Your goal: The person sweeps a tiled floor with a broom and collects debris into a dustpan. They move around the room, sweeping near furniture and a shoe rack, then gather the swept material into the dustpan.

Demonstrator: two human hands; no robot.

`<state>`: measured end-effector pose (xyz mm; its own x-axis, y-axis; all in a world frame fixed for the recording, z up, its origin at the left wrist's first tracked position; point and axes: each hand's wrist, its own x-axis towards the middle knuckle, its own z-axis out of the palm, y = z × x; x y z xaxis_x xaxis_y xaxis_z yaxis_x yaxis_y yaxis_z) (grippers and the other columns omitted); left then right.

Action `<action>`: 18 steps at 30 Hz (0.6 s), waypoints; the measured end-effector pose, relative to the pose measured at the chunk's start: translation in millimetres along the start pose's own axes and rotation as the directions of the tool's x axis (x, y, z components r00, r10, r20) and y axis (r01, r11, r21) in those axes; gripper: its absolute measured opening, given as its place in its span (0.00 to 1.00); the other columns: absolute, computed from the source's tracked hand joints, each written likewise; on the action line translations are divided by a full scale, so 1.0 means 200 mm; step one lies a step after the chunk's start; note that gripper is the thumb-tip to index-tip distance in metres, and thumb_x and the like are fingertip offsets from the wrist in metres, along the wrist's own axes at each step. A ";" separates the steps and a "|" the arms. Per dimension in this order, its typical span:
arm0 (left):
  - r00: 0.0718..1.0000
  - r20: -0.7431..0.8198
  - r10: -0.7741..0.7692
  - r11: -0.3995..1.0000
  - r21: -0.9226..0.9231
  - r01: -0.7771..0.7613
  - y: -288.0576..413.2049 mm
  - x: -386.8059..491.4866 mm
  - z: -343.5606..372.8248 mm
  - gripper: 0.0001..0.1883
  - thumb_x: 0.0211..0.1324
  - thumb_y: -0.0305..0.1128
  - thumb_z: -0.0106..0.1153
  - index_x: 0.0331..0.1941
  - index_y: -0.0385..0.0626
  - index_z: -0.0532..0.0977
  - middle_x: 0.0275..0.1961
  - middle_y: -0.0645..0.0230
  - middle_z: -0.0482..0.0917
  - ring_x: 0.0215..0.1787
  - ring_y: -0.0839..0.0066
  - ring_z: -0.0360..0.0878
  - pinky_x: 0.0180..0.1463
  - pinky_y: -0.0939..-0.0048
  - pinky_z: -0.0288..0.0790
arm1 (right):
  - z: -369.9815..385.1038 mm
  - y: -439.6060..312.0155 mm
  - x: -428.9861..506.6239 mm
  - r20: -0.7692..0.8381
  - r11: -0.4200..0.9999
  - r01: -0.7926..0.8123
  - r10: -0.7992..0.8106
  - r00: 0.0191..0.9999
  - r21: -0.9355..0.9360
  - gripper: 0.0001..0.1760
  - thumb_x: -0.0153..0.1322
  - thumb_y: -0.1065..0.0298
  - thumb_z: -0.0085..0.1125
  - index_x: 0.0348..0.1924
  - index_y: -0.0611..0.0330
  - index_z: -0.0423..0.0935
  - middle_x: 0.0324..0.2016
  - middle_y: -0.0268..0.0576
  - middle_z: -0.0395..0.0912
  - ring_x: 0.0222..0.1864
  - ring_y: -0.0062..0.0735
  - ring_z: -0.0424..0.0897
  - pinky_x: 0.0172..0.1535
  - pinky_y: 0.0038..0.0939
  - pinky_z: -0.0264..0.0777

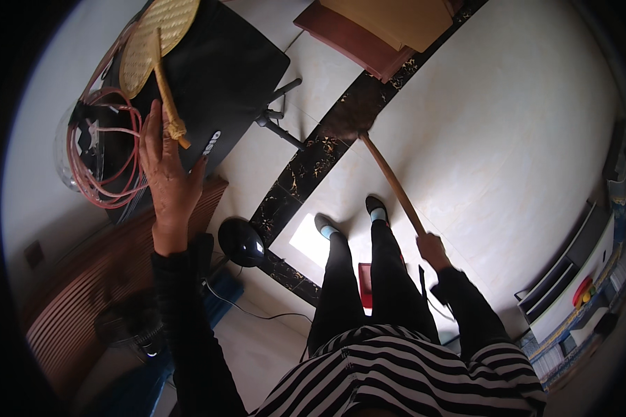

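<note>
My right hand point(433, 250) is closed around the end of a broom's wooden handle point(394, 182). The broom's dark, blurred head point(350, 117) lies over the black patterned floor strip point(313, 164). My left hand point(169, 169), fingers spread, reaches over a black loudspeaker-like box point(224, 68), beside the handle of a woven hand fan point(169, 112). Whether the fingers touch the box or the fan handle, I cannot tell. Just left of that hand hangs a coil of pink cable point(104, 193).
A reddish-brown piece of furniture point(354, 41) stands at the top. Thin black stand legs point(281, 130) stick out beside the box. At the left are a slatted wooden panel point(83, 313) and a round black base point(240, 242). A red dustpan-like object point(365, 286) and a thin cable point(261, 315) lie low.
</note>
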<state>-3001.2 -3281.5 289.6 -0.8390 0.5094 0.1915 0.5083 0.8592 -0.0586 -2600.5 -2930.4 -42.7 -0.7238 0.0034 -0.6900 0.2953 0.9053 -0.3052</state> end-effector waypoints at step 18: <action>1.000 0.017 -0.020 1.000 0.001 0.020 0.00 0.00 -0.01 0.51 0.32 0.21 0.69 0.67 0.50 0.56 0.69 0.63 0.56 0.69 0.56 0.55 0.70 0.57 0.54 | -1.66 -0.02 1.01 0.131 0.733 0.316 -0.300 0.945 -0.602 0.22 0.60 0.46 0.65 0.33 0.57 0.80 0.34 0.46 0.79 0.39 0.44 0.80 0.43 0.41 0.74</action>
<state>-3000.8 -3281.4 291.2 -0.8524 0.4926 0.1755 0.4910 0.8694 -0.0556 -2953.9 -2792.0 37.3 -0.6910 -0.3243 -0.6461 -0.3878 0.9205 -0.0473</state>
